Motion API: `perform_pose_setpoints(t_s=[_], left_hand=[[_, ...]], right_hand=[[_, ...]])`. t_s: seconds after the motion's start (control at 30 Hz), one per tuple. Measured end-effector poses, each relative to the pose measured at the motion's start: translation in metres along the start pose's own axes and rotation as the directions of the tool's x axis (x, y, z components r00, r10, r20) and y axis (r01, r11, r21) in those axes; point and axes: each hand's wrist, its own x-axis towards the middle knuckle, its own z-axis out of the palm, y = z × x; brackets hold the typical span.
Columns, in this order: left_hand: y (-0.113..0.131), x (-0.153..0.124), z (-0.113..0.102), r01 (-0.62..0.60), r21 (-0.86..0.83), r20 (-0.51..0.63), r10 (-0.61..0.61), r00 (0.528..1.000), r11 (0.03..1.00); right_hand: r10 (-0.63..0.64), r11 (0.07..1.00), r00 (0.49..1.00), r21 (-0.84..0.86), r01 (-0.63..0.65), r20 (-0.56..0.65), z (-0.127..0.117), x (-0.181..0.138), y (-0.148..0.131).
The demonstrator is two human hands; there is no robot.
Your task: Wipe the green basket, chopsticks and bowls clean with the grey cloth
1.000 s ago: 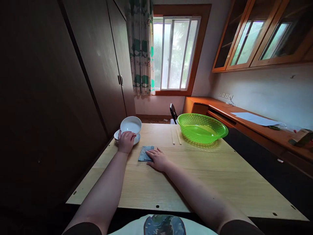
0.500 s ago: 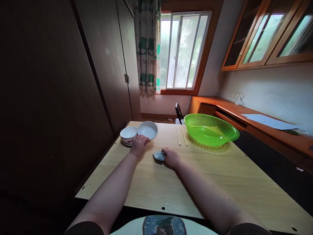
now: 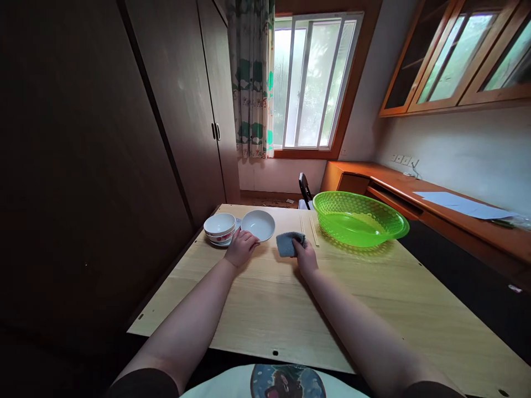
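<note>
My left hand [image 3: 241,249] is closed on the near rim of a white bowl [image 3: 258,225], which is tilted so that its inside faces me. In my right hand [image 3: 306,258] a folded grey-blue cloth [image 3: 288,244] is pinched between thumb and fingers, apart from the bowl and a little above the table. Just left of my left hand stands a stack of white bowls [image 3: 219,225] with red patterns on the outside. A patterned plate edge shows beside the stack, partly hidden by my hand.
Beyond the cloth, pale chopsticks [image 3: 314,231] lie on the wooden table [image 3: 265,315]. A green plastic basket [image 3: 360,221] stands at the far right of the table. Dark wardrobe doors [image 3: 178,110] run along the left side, and a black chair [image 3: 305,188] stands behind the table.
My right hand has lifted the cloth and carried it away from me and to the right; it now hangs flatter. My left hand has shifted the bowl slightly right, away from the stack.
</note>
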Motion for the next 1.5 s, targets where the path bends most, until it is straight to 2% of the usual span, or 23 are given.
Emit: perform_pose_setpoints(t_s=[0.1, 0.17, 0.47, 0.77, 0.9, 1.2, 1.4, 1.5], left_hand=[[0.007, -0.001, 0.004, -0.048, -0.022, 0.017, 0.048, 0.999, 0.999], [0.013, -0.002, 0.007, -0.074, -0.027, 0.035, 0.075, 0.997, 0.997], [0.028, -0.011, 0.004, -0.175, -0.040, 0.126, 0.179, 0.976, 0.984], [0.024, -0.007, 0.001, -0.130, -0.020, 0.103, 0.132, 0.986, 0.991], [0.024, -0.007, 0.002, -0.122, -0.040, 0.083, 0.125, 0.989, 0.992], [0.034, -0.004, 0.005, -0.214, -0.017, 0.107, 0.214, 0.971, 0.977], [0.038, -0.002, 0.006, -0.250, 0.015, 0.138, 0.245, 0.960, 0.968], [0.038, 0.000, 0.004, -0.247, 0.045, 0.132, 0.239, 0.962, 0.968]], right_hand=[[0.034, 0.994, 0.987, 0.108, -0.017, -0.157, -0.006, 0.005, 0.001], [0.006, 0.993, 0.983, 0.117, 0.016, -0.185, -0.006, 0.003, 0.004], [-0.110, 0.993, 0.994, 0.034, 0.111, -0.012, 0.010, -0.026, 0.019], [-0.078, 0.995, 0.994, 0.052, 0.082, -0.079, 0.012, -0.015, 0.011], [-0.131, 0.991, 0.988, 0.018, 0.133, -0.076, 0.010, -0.015, 0.007], [-0.163, 0.987, 0.981, -0.007, 0.163, -0.104, 0.003, -0.010, 0.004], [-0.251, 0.967, 0.965, -0.008, 0.253, 0.077, 0.001, -0.010, 0.005], [-0.296, 0.944, 0.950, -0.119, 0.307, 0.100, -0.002, -0.005, 0.005]])
